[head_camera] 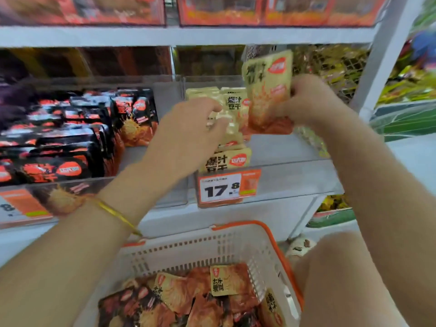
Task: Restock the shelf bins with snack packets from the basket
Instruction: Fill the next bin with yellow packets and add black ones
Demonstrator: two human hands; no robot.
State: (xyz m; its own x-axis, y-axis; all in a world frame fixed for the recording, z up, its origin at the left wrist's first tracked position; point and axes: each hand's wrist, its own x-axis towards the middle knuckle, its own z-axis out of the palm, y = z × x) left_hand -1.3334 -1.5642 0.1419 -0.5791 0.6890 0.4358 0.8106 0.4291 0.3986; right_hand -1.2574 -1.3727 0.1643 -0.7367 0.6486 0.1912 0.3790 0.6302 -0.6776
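Clear bin (pixel 283 149), middle shelf: stocked packets (pixel 232 103), beige, stand in a row along its left wall; price tag (pixel 224 188) on its front edge. Right hand (pixel 313 100): clasps the held packet (pixel 267 90) upright over the row. Left hand (pixel 188 131): fingers bent onto the row, grip not discernible. Basket (pixel 271 234), below the shelf's front edge: loose packets (pixel 221 280) inside.

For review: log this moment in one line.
right hand holds beige packet | left hand grips binned packets | basket holds more
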